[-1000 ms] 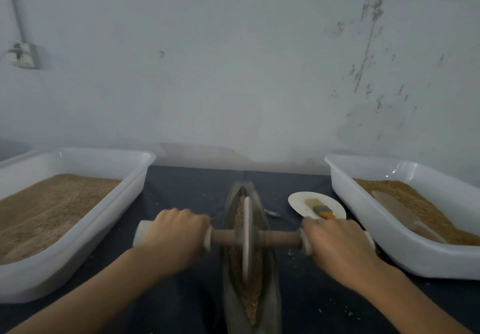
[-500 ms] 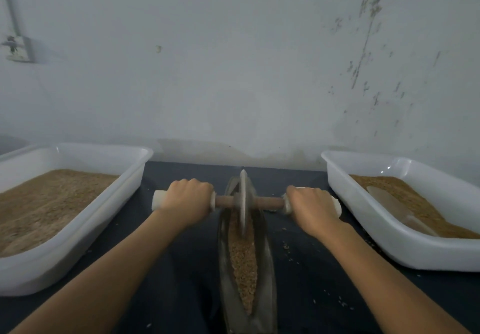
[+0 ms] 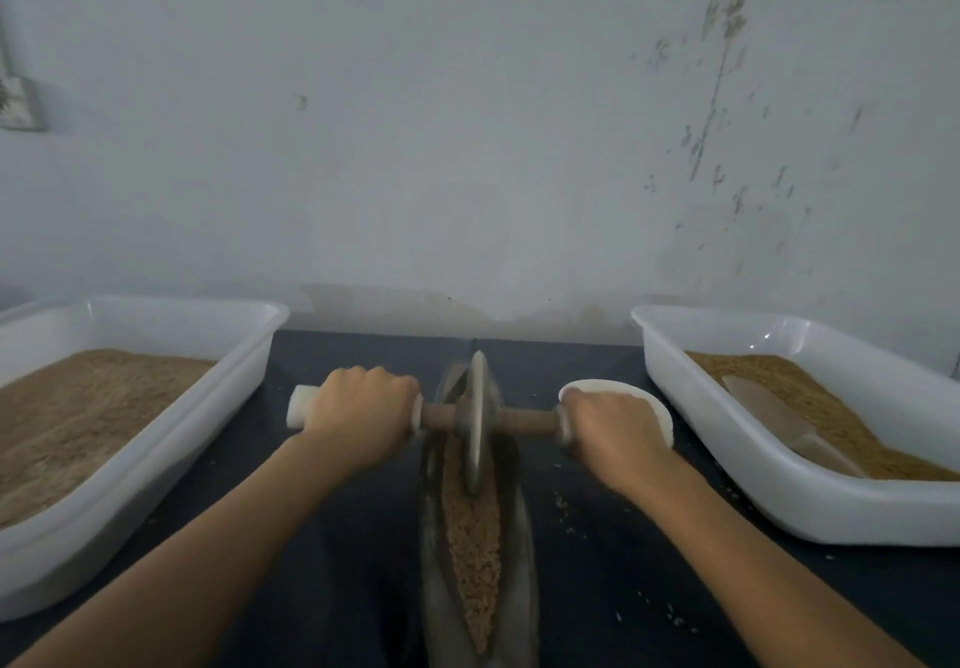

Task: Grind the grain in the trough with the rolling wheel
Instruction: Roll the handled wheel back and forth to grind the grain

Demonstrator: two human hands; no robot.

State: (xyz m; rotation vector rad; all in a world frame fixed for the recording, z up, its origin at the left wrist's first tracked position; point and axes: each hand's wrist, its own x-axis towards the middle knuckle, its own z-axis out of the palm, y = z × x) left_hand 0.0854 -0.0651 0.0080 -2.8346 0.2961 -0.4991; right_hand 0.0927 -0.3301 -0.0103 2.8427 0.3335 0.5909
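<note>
Left hand [image 3: 361, 415] and right hand [image 3: 613, 433] each close a full grip on the axle [image 3: 524, 419], one per side, keeping the rolling wheel [image 3: 477, 420] upright in the trough [image 3: 519, 553] of grain [image 3: 470, 537].

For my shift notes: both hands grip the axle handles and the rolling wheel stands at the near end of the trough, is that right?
Not quite: the head view shows the rolling wheel at the trough's far end. Both the left hand and right hand do grip the axle handles.
</note>
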